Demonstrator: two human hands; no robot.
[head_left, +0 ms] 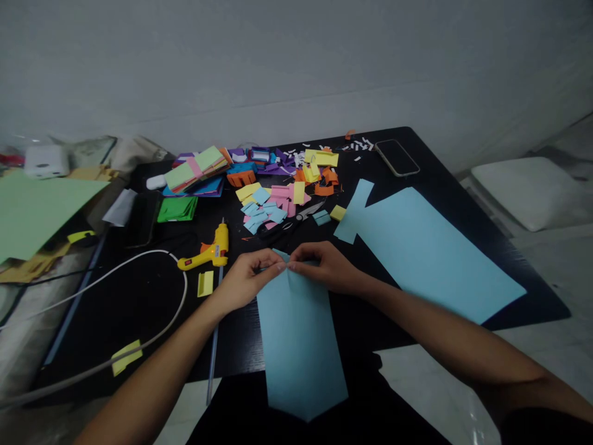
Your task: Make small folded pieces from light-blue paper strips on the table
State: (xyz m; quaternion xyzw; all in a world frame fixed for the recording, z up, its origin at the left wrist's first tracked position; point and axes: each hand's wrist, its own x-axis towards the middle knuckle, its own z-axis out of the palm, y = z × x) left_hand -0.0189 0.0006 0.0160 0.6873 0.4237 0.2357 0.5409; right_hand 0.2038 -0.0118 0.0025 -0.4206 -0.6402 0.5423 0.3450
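Note:
A light-blue sheet of paper [301, 346] reaches from the table over its front edge towards my lap, with a crease running down its middle. At its far end my left hand [252, 275] pinches the paper between thumb and fingers. Close beside it, my right hand [319, 266] grips the same end, the two thumb tips nearly touching. Scissors with dark handles [291, 222] lie just beyond my hands. To the left of my left hand rests a yellow glue gun [217, 247] with a small orange light, a clear glue stick [213, 352] extending from it.
A larger light-blue sheet [435, 253] and narrow blue strips [354, 213] lie at right, near a phone [397, 157]. Several small folded papers [273, 207] are heaped at the back. A white cable [183, 296] loops across the left. Green sheets [41, 210] stand at far left.

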